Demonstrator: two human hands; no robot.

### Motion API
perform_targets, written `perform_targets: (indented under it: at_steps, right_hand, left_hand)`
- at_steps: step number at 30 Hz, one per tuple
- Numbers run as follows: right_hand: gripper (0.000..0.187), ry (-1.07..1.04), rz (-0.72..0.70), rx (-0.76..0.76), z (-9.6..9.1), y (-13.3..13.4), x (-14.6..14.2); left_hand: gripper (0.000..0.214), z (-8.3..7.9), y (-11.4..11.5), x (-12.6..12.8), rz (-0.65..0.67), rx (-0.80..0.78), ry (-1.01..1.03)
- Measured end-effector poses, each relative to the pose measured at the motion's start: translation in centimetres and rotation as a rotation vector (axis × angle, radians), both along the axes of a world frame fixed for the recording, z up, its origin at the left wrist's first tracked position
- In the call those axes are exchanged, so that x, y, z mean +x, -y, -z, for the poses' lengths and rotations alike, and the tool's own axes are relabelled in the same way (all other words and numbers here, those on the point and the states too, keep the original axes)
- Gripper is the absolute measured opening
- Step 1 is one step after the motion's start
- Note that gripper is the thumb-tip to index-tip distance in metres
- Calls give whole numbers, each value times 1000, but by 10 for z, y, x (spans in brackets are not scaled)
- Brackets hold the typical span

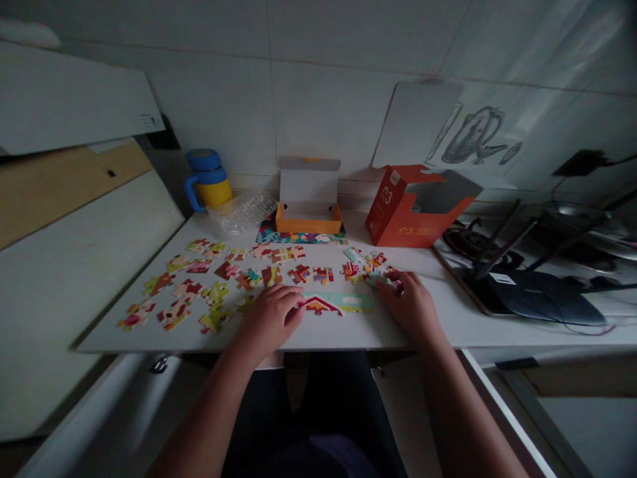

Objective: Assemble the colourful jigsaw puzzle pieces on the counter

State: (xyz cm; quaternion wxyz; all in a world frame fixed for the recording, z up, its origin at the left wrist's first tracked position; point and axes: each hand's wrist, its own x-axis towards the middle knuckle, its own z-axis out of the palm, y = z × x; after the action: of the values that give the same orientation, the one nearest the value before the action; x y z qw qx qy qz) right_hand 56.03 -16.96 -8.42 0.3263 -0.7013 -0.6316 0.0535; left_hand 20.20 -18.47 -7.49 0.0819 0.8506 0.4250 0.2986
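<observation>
Several colourful jigsaw pieces (226, 271) lie scattered on the white countertop (448, 312). A joined strip of pieces (336, 303) with a red roof lies near the front edge. My left hand (271, 315) rests palm down, fingers flat, at the strip's left end. My right hand (411, 302) is at the strip's right end, its fingertips pinched on a loose puzzle piece (385, 281) beside a small cluster of pieces (363, 264).
At the back stand a blue and yellow mug (208, 178), a clear plastic tray (243, 211), a small open orange box (308, 199) on a printed board, and a larger red carton (415, 206). A gas hob (527, 279) with a black router on it fills the right.
</observation>
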Motion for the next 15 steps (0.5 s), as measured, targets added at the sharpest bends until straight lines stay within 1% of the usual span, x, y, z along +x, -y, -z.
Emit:
perform_targets:
  at_steps: [3,6,8,11,13,15]
  right_hand:
    - [52,179,10,-22,4,0,-6]
    - [54,230,23,-39,7,-1,-5]
    - [52,162,33,-54,7,-2,-2]
    - [46,-25,23,-90,4,-2,5]
    - [41,-141,-22,-98,1,0,9]
    - [40,-213,-91,-97,-3,3,13]
  left_hand:
    - [12,1,-1,0,4,8,3]
    - [11,2,-1,0,-4,16,1]
    - [10,2,-1,-1,-4,20,-3]
    - [10,2,-1,-2,0,18,-8]
    - [10,2,-1,-2,1,14,-8]
    - [11,1,-1,-2,1,9,-7]
